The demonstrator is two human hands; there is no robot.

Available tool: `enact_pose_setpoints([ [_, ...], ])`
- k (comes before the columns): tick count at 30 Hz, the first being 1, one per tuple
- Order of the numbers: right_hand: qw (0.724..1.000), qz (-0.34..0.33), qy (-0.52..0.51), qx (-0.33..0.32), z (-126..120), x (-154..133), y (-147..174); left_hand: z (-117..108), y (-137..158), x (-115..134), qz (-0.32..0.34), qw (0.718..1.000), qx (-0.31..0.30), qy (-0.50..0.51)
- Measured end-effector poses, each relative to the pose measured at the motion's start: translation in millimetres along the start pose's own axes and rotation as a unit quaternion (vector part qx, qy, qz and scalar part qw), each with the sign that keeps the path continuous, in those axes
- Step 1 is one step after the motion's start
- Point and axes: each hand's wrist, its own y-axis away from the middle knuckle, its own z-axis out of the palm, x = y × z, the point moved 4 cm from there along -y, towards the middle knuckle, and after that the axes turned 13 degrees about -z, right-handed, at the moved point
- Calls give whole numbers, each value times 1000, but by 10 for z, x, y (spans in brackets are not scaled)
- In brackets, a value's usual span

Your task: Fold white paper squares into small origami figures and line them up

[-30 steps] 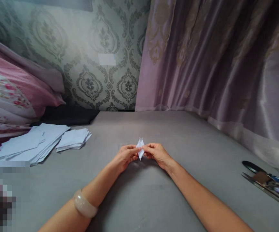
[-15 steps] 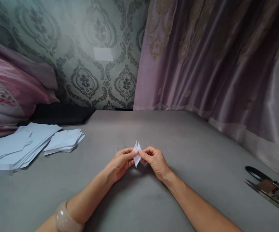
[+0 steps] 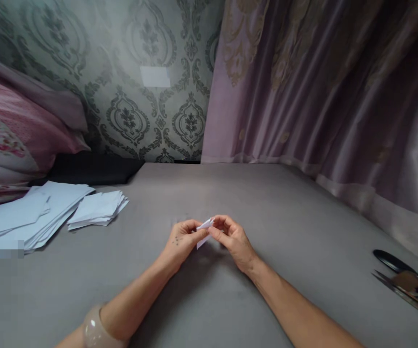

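Observation:
A small piece of folded white paper (image 3: 205, 224) is held between both hands above the grey surface. My left hand (image 3: 184, 240) pinches its left side between thumb and fingers; a pale bangle (image 3: 100, 331) sits on that forearm. My right hand (image 3: 233, 241) grips the right side of the paper, thumb in front and fingers curled behind. One pointed end of the paper hangs below the thumbs. Fingers cover part of the folds, so the full shape is hidden.
Large white sheets (image 3: 49, 212) lie at the left, beside a stack of smaller paper pieces (image 3: 98, 209). Behind them are a dark folded cloth (image 3: 96, 169) and pink floral fabric (image 3: 23, 130). At the right edge lie pointed metal blades (image 3: 388, 280) and a black oval object (image 3: 392, 260). A curtain (image 3: 284, 106) borders the right.
The folded paper has turned in my fingers: its two upright points now lean right toward my right hand. My left hand has rotated, showing more of its back.

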Motion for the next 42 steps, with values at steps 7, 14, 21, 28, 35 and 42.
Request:
enact_pose_setpoints([
  [7,998,-39,21,-37,0,-14,-27,57,22,47,99,991,7,-94],
  [14,999,-36,-5,-14,-18,-14,-36,80,-24,-61,44,995,-41,-81],
  [21,999,13,-48,1,-56,38,-47,76,16,-78,-36,993,-104,-35],
  [28,985,109,-131,28,-23,127,-36,37,-7,-86,-76,991,-94,52],
  [35,998,60,-27,20,-11,93,-11,33,10,-77,-88,991,-88,42],
  [42,998,59,-14,-3,19,100,-26,47,4,-99,-91,990,-88,67],
])
